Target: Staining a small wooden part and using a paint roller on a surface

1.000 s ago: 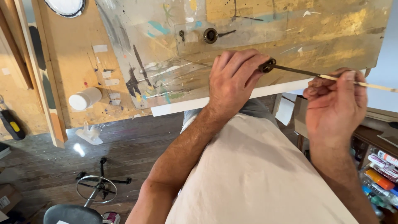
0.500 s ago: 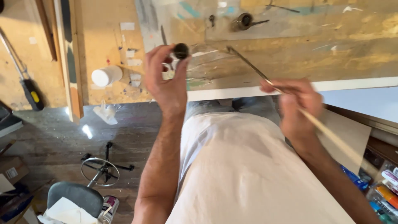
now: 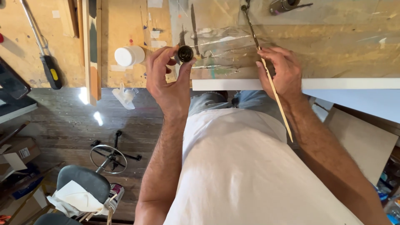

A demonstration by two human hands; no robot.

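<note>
My left hand [image 3: 167, 79] is raised over the near edge of a paint-smeared worktable [image 3: 333, 50] and pinches a small round dark jar [image 3: 185, 53] between thumb and fingertips, its mouth facing me. My right hand [image 3: 281, 71] rests on the table edge and grips a long thin paintbrush [image 3: 270, 79] with a pale wooden handle. The handle runs back past my wrist; the dark bristle end points away across the table. A clear plastic sheet with white and teal paint streaks [image 3: 216, 54] lies between my hands.
A white lidded tub [image 3: 129, 56] stands on the plywood bench to the left. A screwdriver with a black and yellow handle [image 3: 49, 68] lies further left. A dark metal fitting [image 3: 283, 6] sits at the table's far edge. Below are a stool [image 3: 83, 181] and wood floor.
The view has drifted so both hands sit further right in the frame. My left hand still holds the jar. My right hand rose to the table edge, and the brush stands steeper.
</note>
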